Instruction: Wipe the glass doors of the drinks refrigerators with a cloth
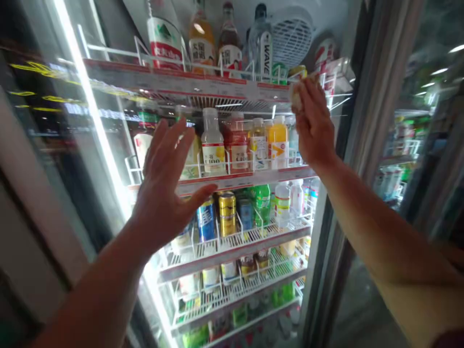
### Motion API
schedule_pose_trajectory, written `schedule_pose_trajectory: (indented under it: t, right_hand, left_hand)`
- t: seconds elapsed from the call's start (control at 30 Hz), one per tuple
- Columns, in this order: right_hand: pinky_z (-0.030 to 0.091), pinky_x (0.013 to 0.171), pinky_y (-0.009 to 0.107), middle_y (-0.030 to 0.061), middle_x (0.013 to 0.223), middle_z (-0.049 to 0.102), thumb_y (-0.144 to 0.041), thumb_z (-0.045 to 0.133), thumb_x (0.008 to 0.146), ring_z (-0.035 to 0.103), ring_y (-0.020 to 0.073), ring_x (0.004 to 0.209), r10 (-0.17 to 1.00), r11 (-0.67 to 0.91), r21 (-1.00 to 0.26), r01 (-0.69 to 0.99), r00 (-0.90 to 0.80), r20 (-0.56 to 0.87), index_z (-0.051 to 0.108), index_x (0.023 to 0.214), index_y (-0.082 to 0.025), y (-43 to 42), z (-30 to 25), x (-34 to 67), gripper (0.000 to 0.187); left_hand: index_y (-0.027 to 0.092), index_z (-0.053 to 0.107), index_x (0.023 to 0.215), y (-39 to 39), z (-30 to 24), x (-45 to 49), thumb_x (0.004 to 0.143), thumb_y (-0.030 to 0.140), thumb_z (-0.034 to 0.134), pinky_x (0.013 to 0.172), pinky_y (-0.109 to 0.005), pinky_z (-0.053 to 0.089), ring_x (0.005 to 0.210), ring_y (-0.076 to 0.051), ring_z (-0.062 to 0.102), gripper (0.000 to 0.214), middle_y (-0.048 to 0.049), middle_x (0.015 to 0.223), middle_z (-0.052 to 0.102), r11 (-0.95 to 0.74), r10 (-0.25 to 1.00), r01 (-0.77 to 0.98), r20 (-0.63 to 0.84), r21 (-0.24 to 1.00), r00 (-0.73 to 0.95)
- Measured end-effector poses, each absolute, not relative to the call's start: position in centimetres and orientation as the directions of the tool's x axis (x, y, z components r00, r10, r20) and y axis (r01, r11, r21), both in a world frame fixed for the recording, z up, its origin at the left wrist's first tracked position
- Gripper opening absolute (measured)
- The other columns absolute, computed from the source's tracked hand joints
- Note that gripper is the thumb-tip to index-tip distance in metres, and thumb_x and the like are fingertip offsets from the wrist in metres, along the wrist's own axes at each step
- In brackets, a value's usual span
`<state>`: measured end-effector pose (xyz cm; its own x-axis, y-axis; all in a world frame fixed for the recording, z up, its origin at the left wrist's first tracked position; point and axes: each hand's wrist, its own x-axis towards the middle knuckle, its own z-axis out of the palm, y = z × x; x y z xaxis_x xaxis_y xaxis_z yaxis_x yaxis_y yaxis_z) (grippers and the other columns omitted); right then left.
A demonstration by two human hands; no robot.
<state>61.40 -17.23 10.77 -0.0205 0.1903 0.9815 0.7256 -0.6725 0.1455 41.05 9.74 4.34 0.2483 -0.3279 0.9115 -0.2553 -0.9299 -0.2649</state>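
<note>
My left hand [165,179] is raised before the second shelf of an upright drinks fridge, thumb out and fingers spread, holding nothing. My right hand [313,121] is up at the right end of the top shelf's label strip [232,87]. Its fingers press over a pale, crumpled cloth [296,99], mostly covered by the hand. Behind the hands, on the second shelf, are a clear-capped bottle with a white label [213,145], a pink drink bottle [238,147] and an orange juice bottle [278,140].
Several bottles, including a clear WAVE bottle [261,46], line the top shelf by a round vent [292,36]. Wire dividers front the shelves. Lower down are a blue can [206,222] and a gold can [227,215]. A bright light strip [96,121] runs along the left, a dark frame [335,208] along the right.
</note>
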Motion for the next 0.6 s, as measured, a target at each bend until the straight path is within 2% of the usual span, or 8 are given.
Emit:
schedule_pose_trajectory:
  t: [0.07,0.13,0.27,0.33,0.37,0.5,0.6]
  right_hand:
    - [0.021,0.127,0.049,0.0063,0.164,0.028,-0.020,0.025,0.099,0.018,0.0216,0.154,0.112,-0.679,0.111,0.726,-0.048,0.993,0.033,0.157,-0.016,-17.3,12.5,62.2,0.058]
    - [0.021,0.127,0.048,0.0080,0.162,0.031,-0.021,0.025,0.100,0.018,0.0202,0.154,0.116,-0.669,0.145,0.729,-0.091,0.989,0.036,0.155,-0.012,-17.0,12.9,62.3,0.057]
    - [0.025,0.126,0.048,0.0023,0.161,0.035,-0.026,0.026,0.104,0.020,0.0202,0.154,0.282,-0.593,0.293,0.750,-0.148,0.948,0.040,0.154,-0.021,-17.1,9.6,61.2,0.052]
    - [0.029,0.124,0.047,0.0025,0.159,0.039,-0.027,0.031,0.105,0.023,0.0222,0.153,0.343,-0.519,0.351,0.779,-0.187,0.921,0.043,0.152,-0.022,-17.6,6.6,60.7,0.050]
    - [0.030,0.123,0.047,0.0043,0.158,0.040,-0.026,0.033,0.104,0.026,0.0235,0.152,0.359,-0.469,0.382,0.796,-0.224,0.906,0.045,0.151,-0.020,-17.9,4.8,60.5,0.049]
    - [0.035,0.119,0.049,0.0037,0.153,0.047,-0.016,0.048,0.098,0.037,0.0282,0.146,0.448,-0.343,0.468,0.814,-0.296,0.843,0.039,0.155,-0.027,-19.0,-4.0,60.7,0.059]
    - [0.032,0.121,0.044,0.0020,0.150,0.051,-0.008,0.047,0.093,0.043,0.0256,0.143,0.609,-0.165,0.527,0.834,-0.334,0.719,0.036,0.157,-0.028,-19.4,-11.9,60.7,0.067]
  left_hand:
    - [0.016,0.026,0.156,9.1,3.1,42.5,0.099,0.042,0.059,0.125,-0.058,0.015,0.154,-0.031,0.014,0.071,-0.0095,0.165,0.026,-0.942,-0.326,-0.152,0.925,-0.300,0.194]
    - [0.019,0.031,0.155,8.7,1.5,43.5,0.098,0.035,0.061,0.125,-0.057,0.015,0.153,-0.030,0.019,0.066,-0.0074,0.163,0.031,-0.948,-0.316,-0.035,0.934,-0.315,0.164]
    - [0.026,0.032,0.156,8.1,-2.2,43.7,0.098,0.030,0.056,0.126,-0.054,0.018,0.153,-0.028,0.021,0.062,-0.0047,0.161,0.035,-0.964,-0.235,0.079,0.951,-0.255,0.202]
    - [0.027,0.032,0.156,7.8,-5.2,43.1,0.098,0.030,0.054,0.125,-0.055,0.019,0.154,-0.029,0.018,0.061,-0.0056,0.161,0.035,-0.967,-0.184,0.126,0.951,-0.220,0.250]
    - [0.026,0.032,0.156,7.7,-7.2,42.7,0.098,0.029,0.054,0.125,-0.055,0.020,0.154,-0.029,0.017,0.062,-0.0066,0.162,0.034,-0.967,-0.159,0.148,0.947,-0.206,0.280]
    - [0.022,0.034,0.155,6.5,-18.9,39.8,0.097,0.024,0.054,0.124,-0.053,0.025,0.154,-0.031,0.015,0.062,-0.0111,0.163,0.031,-0.961,0.010,0.252,0.898,-0.113,0.440]
    - [0.020,0.039,0.153,3.8,-30.3,35.6,0.097,0.018,0.051,0.122,-0.049,0.031,0.153,-0.031,0.021,0.057,-0.0121,0.161,0.034,-0.940,0.216,0.342,0.731,-0.025,0.647]
